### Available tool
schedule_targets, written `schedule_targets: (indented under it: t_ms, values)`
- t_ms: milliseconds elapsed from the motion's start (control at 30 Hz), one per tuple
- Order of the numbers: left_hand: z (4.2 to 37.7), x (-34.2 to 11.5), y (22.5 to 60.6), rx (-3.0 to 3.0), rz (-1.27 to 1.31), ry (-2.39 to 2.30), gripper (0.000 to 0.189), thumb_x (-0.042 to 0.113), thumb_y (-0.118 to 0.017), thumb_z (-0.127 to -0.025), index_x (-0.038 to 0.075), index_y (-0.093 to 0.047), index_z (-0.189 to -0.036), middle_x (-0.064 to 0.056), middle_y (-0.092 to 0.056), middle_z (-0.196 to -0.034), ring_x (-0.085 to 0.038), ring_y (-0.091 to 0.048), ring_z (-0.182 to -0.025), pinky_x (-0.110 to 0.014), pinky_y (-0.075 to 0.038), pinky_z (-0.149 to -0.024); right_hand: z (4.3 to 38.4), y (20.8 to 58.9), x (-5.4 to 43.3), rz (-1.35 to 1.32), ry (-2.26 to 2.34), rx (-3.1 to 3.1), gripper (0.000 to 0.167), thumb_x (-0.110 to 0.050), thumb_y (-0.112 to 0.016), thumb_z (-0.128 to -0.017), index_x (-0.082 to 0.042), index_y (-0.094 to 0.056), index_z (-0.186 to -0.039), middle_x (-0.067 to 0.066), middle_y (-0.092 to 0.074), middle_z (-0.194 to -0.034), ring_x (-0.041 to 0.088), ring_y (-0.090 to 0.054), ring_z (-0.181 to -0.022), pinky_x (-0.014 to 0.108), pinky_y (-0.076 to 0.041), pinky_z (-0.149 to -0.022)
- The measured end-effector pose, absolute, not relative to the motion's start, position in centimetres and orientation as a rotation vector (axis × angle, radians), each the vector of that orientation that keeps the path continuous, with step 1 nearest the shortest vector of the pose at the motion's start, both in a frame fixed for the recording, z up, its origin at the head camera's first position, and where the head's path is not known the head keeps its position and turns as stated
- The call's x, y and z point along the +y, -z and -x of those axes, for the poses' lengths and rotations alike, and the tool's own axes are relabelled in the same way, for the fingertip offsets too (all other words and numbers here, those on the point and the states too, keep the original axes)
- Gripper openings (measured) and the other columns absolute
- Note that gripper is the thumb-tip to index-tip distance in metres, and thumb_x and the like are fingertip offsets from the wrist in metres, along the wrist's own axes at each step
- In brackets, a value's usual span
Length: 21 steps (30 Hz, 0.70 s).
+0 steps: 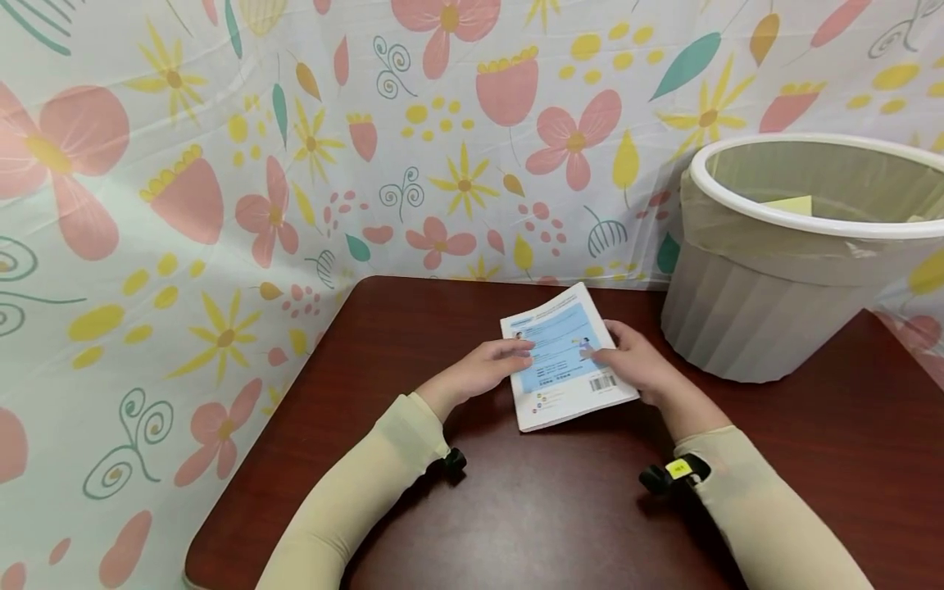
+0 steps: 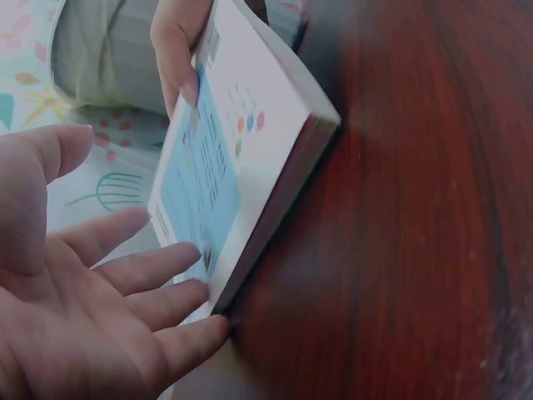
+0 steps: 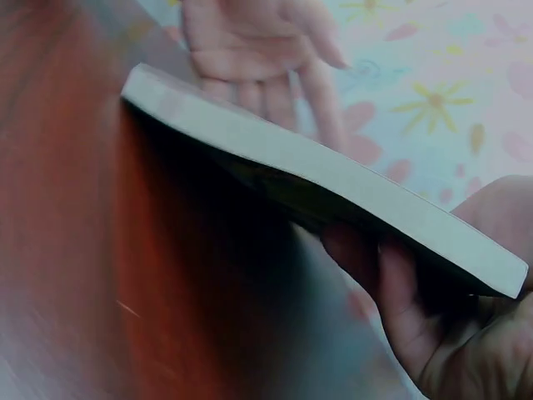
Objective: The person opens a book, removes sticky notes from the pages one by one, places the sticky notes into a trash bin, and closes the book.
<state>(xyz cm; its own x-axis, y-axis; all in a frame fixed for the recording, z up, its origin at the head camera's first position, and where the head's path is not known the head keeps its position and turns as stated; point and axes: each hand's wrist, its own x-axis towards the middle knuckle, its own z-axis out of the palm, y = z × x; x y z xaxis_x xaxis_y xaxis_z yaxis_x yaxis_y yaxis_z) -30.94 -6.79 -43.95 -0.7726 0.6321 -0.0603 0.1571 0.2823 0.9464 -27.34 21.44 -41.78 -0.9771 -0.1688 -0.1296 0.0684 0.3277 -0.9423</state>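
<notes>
A paperback book (image 1: 549,401) with a white and light-blue cover, small figures and a barcode is tilted above the dark table. My right hand (image 1: 640,360) grips its right edge, thumb on the cover and fingers underneath; in the right wrist view those fingers (image 3: 398,292) curl below the book's pale page edge (image 3: 325,183). At the book's left side, my left hand (image 1: 483,373) has its fingers reaching over the cover. The left wrist view shows that hand (image 2: 92,308) with fingers spread and fairly straight, tips at the cover; whether they touch it is unclear.
A grey wastebasket (image 1: 745,311) with a white rim and a plastic liner stands at the right of the table (image 1: 413,328). Inside it a yellow piece of paper (image 1: 792,205) shows. Floral-patterned cloth (image 1: 295,205) hangs behind and at the left.
</notes>
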Motion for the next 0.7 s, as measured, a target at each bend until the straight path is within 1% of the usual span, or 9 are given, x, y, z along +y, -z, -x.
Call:
schedule_targets:
  t_ms: [100, 200, 300, 400, 500, 533, 600, 700]
  values:
    - [31.0, -6.9, 43.9, 2.110, -0.703, -1.516, 0.052, 0.034, -0.057, -0.105, 0.013, -0.052, -0.152, -0.011, -0.057, -0.152, -0.026, -0.054, -0.140, -0.048, -0.043, -0.115, 27.0, 40.1, 23.0, 0.122, 1.671, 2.458, 0.071, -0.012, -0.056, -0.104, -0.003, -0.017, -0.163, 0.035, -0.062, -0.127, 0.017, -0.076, -0.077, 0.040, -0.063, -0.065]
    - [31.2, -7.3, 43.6, 2.094, -0.666, -1.554, 0.050, 0.037, -0.057, -0.105, 0.018, -0.053, -0.151, -0.012, -0.059, -0.150, -0.032, -0.057, -0.137, -0.054, -0.046, -0.112, 27.0, 38.3, 24.6, 0.165, 1.565, 2.576, 0.069, -0.010, -0.057, -0.103, 0.000, -0.020, -0.161, 0.036, -0.063, -0.123, 0.017, -0.075, -0.076, 0.040, -0.063, -0.064]
    - [31.5, -8.0, 43.1, 2.098, -0.624, -1.600, 0.047, 0.039, -0.058, -0.105, 0.025, -0.055, -0.149, -0.011, -0.058, -0.151, -0.035, -0.058, -0.137, -0.057, -0.046, -0.111, 27.2, 35.8, 25.8, 0.225, 1.313, 2.756, 0.067, -0.011, -0.060, -0.101, 0.005, -0.026, -0.157, 0.036, -0.064, -0.121, 0.019, -0.074, -0.078, 0.036, -0.061, -0.065]
    - [31.9, -8.8, 42.6, 2.112, -0.598, -1.640, 0.046, 0.041, -0.058, -0.105, 0.029, -0.055, -0.149, -0.010, -0.056, -0.153, -0.035, -0.055, -0.139, -0.059, -0.044, -0.112, 27.4, 33.1, 26.2, 0.271, 0.974, 2.918, 0.066, -0.012, -0.060, -0.098, 0.010, -0.030, -0.152, 0.037, -0.064, -0.120, 0.026, -0.074, -0.083, 0.037, -0.059, -0.065]
    - [32.5, -9.7, 42.2, 2.171, -0.578, -1.676, 0.047, 0.043, -0.058, -0.104, 0.031, -0.054, -0.149, -0.010, -0.055, -0.153, -0.033, -0.054, -0.140, -0.060, -0.043, -0.114, 27.7, 30.5, 25.3, 0.277, 0.642, 2.978, 0.069, -0.009, -0.055, -0.095, 0.012, -0.025, -0.153, 0.042, -0.060, -0.124, 0.039, -0.073, -0.088, 0.043, -0.060, -0.063]
    - [32.6, -10.0, 42.1, 2.187, -0.566, -1.691, 0.047, 0.043, -0.058, -0.104, 0.031, -0.053, -0.150, -0.009, -0.055, -0.152, -0.033, -0.053, -0.140, -0.060, -0.042, -0.114, 27.8, 29.9, 24.7, 0.277, 0.541, 2.980, 0.070, -0.008, -0.053, -0.094, 0.013, -0.023, -0.153, 0.043, -0.058, -0.124, 0.041, -0.073, -0.089, 0.044, -0.059, -0.061]
    - [33.0, -10.6, 41.8, 2.229, -0.539, -1.717, 0.047, 0.043, -0.059, -0.104, 0.032, -0.053, -0.149, -0.007, -0.058, -0.149, -0.031, -0.054, -0.140, -0.060, -0.042, -0.114, 28.1, 29.2, 23.4, 0.280, 0.350, 2.973, 0.070, -0.007, -0.051, -0.092, 0.015, -0.021, -0.152, 0.045, -0.057, -0.122, 0.043, -0.072, -0.088, 0.045, -0.058, -0.059]
    - [33.5, -11.4, 41.6, 2.242, -0.499, -1.756, 0.048, 0.043, -0.058, -0.104, 0.032, -0.052, -0.150, -0.005, -0.059, -0.147, -0.031, -0.053, -0.142, -0.061, -0.042, -0.115, 28.3, 29.1, 21.0, 0.325, 0.113, 2.968, 0.065, -0.007, -0.055, -0.091, 0.020, -0.026, -0.143, 0.044, -0.060, -0.110, 0.040, -0.070, -0.078, 0.043, -0.057, -0.057]
